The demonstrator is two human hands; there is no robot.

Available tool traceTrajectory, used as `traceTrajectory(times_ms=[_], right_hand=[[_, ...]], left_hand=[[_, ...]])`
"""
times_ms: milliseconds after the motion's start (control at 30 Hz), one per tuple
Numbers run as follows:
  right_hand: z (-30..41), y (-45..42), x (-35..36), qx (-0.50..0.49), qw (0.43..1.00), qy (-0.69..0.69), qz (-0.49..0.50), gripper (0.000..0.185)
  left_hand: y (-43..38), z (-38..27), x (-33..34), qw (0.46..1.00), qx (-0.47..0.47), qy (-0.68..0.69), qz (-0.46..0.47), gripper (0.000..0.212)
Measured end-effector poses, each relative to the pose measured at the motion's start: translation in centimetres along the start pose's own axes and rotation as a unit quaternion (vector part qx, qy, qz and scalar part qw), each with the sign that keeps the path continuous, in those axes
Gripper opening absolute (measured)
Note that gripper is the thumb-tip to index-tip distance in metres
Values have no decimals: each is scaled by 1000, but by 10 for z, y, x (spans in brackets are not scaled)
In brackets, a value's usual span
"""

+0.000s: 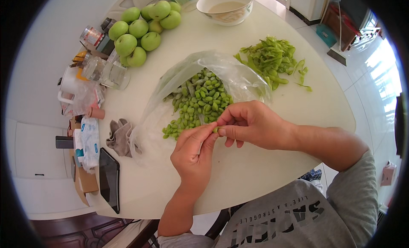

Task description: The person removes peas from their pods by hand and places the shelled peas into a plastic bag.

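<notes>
Between the fingertips of both hands is a small green soybean pod (pixel 215 129), mostly covered by the fingers. My left hand (pixel 195 149) pinches it from the left, and my right hand (pixel 252 126) pinches it from the right. Just beyond my hands, shelled green soybeans (pixel 207 97) lie heaped on and in an open clear plastic bag (pixel 246 78), with some unshelled pods among them at the back left. Past the bag, to the right, is a pile of flattened green pods (pixel 271 59) on the table.
The pale table (pixel 255 171) holds green apples (pixel 138 28), a bowl of cloudy liquid (pixel 228 8), glass jars (pixel 115 75), a crumpled grey cloth (pixel 119 137) and a black tablet (pixel 109 181). A tissue pack (pixel 90 141) stands at the left edge.
</notes>
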State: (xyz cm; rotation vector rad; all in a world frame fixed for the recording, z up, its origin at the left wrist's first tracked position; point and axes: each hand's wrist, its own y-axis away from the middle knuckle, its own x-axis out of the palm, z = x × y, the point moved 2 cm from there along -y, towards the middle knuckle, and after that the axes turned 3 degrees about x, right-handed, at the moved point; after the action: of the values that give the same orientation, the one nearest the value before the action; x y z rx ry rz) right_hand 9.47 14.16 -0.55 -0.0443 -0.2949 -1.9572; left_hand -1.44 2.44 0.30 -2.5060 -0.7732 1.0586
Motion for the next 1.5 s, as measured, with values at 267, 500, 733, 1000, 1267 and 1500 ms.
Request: traceTrajectory(times_ms=[267, 500, 733, 1000, 1267, 1500], right_hand=[[-2, 2, 0, 23, 996, -86, -25, 12], [0, -1, -6, 52, 989, -134, -16, 9], [3, 6, -2, -142, 963, 220, -70, 15], [8, 6, -3, -300, 920, 250, -30, 20], [13, 10, -11, -117, 970, 197, -84, 9], [12, 5, -4, 28, 999, -6, 30, 13]], left_hand=[[4, 12, 0, 943, -222, 247, -18, 13], [-5, 29, -12, 873, -296, 375, -96, 17], [-2, 5, 4, 897, -292, 328, 49, 20], [5, 13, -4, 856, -325, 379, 137, 21], [-10, -2, -2, 967, 175, -182, 18, 27], [-3, -6, -3, 936, 244, -247, -54, 26]])
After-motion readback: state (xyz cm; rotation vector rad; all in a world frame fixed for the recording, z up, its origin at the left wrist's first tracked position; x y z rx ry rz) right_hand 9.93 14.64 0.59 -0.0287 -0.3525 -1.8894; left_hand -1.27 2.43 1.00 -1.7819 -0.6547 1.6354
